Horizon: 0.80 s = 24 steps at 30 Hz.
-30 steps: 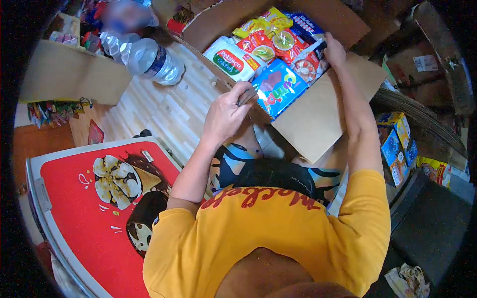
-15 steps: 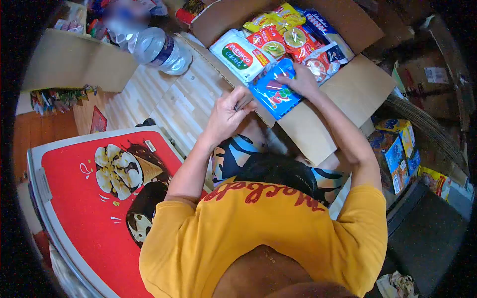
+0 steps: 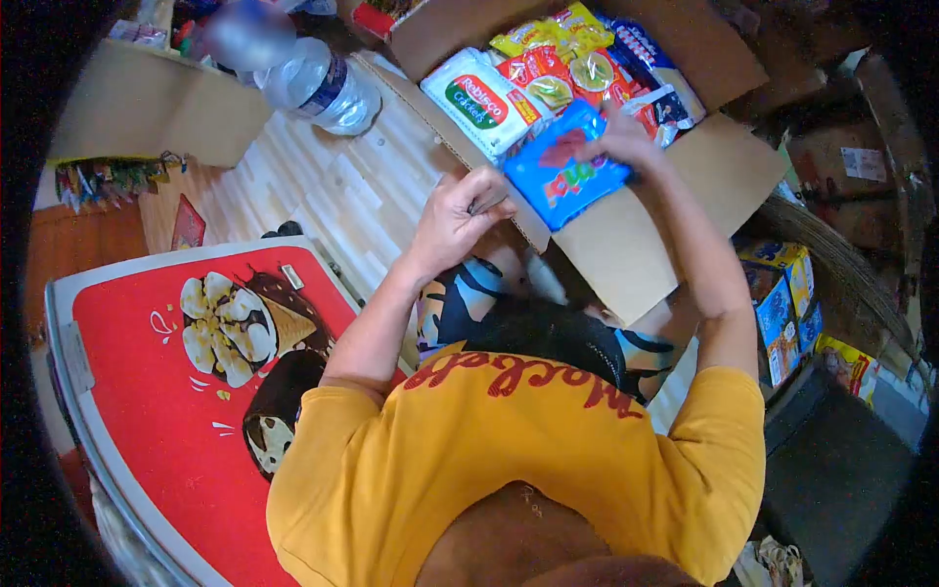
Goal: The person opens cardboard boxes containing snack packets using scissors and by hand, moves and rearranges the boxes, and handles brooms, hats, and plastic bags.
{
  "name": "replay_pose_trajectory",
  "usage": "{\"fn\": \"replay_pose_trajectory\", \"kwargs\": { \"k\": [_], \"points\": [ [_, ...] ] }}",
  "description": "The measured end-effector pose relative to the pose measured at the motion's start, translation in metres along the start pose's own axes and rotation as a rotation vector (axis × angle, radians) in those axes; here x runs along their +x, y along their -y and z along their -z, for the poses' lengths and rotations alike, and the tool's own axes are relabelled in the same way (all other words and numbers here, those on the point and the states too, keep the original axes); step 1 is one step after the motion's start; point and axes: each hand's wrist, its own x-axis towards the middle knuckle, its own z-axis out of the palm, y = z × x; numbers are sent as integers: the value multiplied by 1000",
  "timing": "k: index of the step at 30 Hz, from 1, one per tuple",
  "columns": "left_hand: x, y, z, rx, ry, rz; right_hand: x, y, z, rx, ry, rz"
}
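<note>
Glossy blue rectangular plastic packet (image 3: 562, 181): at the near-left corner of the open brown cardboard carton (image 3: 626, 249), colourful lettering showing on its face.
Far side of the carton: a white plastic bag of crackers with a red-and-green label (image 3: 479, 103) along the left edge, shiny yellow plastic packets (image 3: 553, 37) and red plastic packets with pictured bowls (image 3: 544, 86) in the middle, a navy-blue pack (image 3: 650, 64) at the far-right corner.
In the way: the carton's near flap, folded outward between body and contents; the right forearm passes over its right side.
Floor and left: a clear plastic bottle with a dark label (image 3: 328, 93) near the carton's left edge; a red-topped chest with ice-cream pictures (image 3: 137, 391) nearer the body.
Since half a second ago: the packet's lettering, then mostly hidden, has come into view.
Right hand (image 3: 629, 142): thumb across the packet's face, fingers beyond its far-right edge; blurred, so whether they grip cannot be told.
Left hand (image 3: 460, 215): curled tight on a slim dark item (image 3: 483, 205), just beside the packet's left corner.
</note>
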Motion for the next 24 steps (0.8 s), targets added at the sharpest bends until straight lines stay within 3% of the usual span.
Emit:
{"fn": "replay_pose_trajectory", "kwargs": {
  "k": [1,2,4,5,7,8,10,11,14,16,18,20,22,24],
  "points": [
    [-4,0,3,-11,56,82,15,-16,6,96,-38,120],
    [-6,-1,4,5,58,60,18,-14,24,-50,-187,167],
    [-7,-1,7,36,52,4,-4,15,80,-25,-404,176],
    [-10,1,5,-61,61,103,-2,8,105,79,-444,195],
    [-10,5,4,-27,54,82,-31,37,133,421,-524,297],
    [-9,6,3,-9,47,69,-30,40,147,403,-577,197],
    [-8,-2,4,17,57,106,-25,28,158,392,-594,296],
    [-7,-6,4,32,61,126,-17,20,160,300,-553,259],
    [-2,5,-4,5,-91,-87,-2,0,142,113,-404,195],
    [2,-5,-2,69,-71,-48,-1,5,108,102,-269,218],
    [5,-6,-4,89,-59,-30,6,3,76,50,-133,70],
    [11,3,-9,61,-52,-35,17,-12,39,-34,-76,117],
    [14,-3,-9,65,-41,-6,10,-11,9,45,81,-6],
    [16,-5,-9,79,-37,7,26,-36,-10,21,61,23]
  ]
}}
